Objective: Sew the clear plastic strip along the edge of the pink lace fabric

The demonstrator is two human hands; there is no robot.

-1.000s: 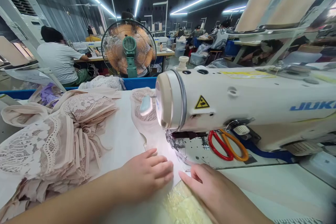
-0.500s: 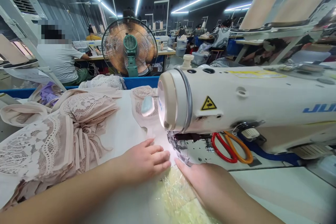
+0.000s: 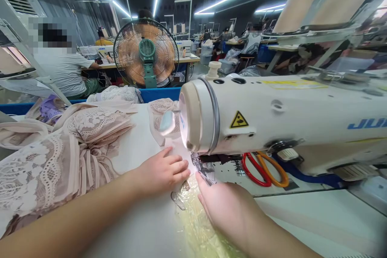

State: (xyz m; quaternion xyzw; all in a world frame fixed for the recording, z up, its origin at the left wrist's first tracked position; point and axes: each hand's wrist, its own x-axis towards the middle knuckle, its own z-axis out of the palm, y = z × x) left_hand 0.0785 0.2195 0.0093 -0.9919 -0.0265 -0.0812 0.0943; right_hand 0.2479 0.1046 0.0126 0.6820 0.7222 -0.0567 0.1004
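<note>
Beneath the white sewing machine's head point(image 3: 272, 117), both hands lie flat, fingers spread: left hand point(image 3: 161, 171) and right hand point(image 3: 225, 205) press pale yellow lace fabric point(image 3: 193, 213).

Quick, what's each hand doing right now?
Left hand: open, flat on the pale fabric beside the needle.
Right hand: open, pressing the yellowish lace piece; holding nothing.

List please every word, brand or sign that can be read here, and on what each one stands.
"JU", blue letters cut off by the picture's edge: sewing machine arm.
Yellow warning triangle, no words: machine head.
Yellow label on the machine top: too blurred to read.
Blue lettering on a far machine: too small to read.
</note>
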